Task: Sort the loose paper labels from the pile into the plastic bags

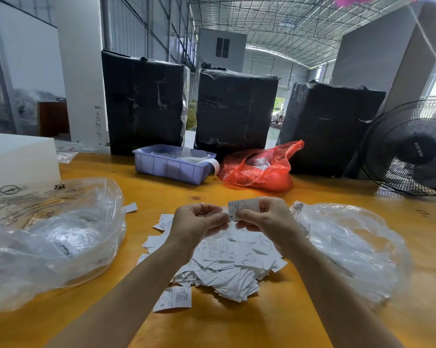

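A pile of white paper labels (pixel 227 267) lies on the yellow table (pixel 237 322) in front of me. Above the pile, my right hand (pixel 267 219) pinches a small stack of white labels (pixel 242 207), the front one marked S. My left hand (pixel 199 222) is right beside it, fingers curled, its fingertips touching the lower edge of that stack. A large clear plastic bag (pixel 48 237) with labels inside lies at the left. Another clear plastic bag (pixel 350 247) lies at the right. One loose label (pixel 173 298) lies apart, near the front of the pile.
A purple plastic bin (pixel 171 164) and a red plastic bag (pixel 259 167) sit behind the pile. Three black wrapped bales (pixel 234 109) stand along the table's far edge. A black fan (pixel 412 149) is at the right, a white block (pixel 18 156) at the left.
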`<state>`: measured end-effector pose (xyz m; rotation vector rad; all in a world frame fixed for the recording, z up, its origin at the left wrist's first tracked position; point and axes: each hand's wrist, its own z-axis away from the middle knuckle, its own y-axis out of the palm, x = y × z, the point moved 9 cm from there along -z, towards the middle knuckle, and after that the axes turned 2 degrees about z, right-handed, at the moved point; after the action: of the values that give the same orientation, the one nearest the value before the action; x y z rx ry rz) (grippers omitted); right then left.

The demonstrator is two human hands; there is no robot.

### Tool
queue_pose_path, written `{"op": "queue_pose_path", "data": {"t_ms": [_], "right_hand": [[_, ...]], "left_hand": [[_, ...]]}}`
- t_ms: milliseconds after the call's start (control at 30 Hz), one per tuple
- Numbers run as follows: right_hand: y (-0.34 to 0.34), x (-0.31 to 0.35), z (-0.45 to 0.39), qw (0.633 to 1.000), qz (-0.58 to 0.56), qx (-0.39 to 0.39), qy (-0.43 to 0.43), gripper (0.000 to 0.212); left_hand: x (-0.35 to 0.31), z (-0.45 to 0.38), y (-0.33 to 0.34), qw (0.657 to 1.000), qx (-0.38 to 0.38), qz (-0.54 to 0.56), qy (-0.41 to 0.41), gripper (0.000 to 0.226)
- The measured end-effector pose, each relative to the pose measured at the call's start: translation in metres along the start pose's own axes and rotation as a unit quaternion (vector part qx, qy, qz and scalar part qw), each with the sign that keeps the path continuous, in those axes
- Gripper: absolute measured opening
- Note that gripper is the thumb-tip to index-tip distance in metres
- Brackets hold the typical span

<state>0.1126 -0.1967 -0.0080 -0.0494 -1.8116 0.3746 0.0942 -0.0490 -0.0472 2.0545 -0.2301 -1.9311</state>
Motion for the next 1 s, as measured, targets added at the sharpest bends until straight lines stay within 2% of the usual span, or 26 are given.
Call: {"op": "queue_pose_path", "data": {"t_ms": [300,433,567,1000], "right_hand": [[0.007,-0.009,0.001,0.998,0.009,0.041,0.043,0.005],[0.002,-0.008,0.000,0.999,-0.026,0.014,0.044,0.004],[-0.005,-0.004,-0.001,0.998,-0.054,-0.010,0.033,0.012],[-0.007,-0.005,-0.002,0.998,-0.046,-0.020,0.025,0.015]], "left_hand": [[0.000,-0.002,-0.002,1.000,-0.008,-0.005,0.006,0.012],[0.000,-0.002,0.000,1.000,0.002,-0.004,0.002,0.015],[0.000,0.000,0.003,1.000,0.013,-0.002,0.003,0.017],[-0.001,0.000,0.002,1.000,0.013,0.017,0.001,0.024]]}}
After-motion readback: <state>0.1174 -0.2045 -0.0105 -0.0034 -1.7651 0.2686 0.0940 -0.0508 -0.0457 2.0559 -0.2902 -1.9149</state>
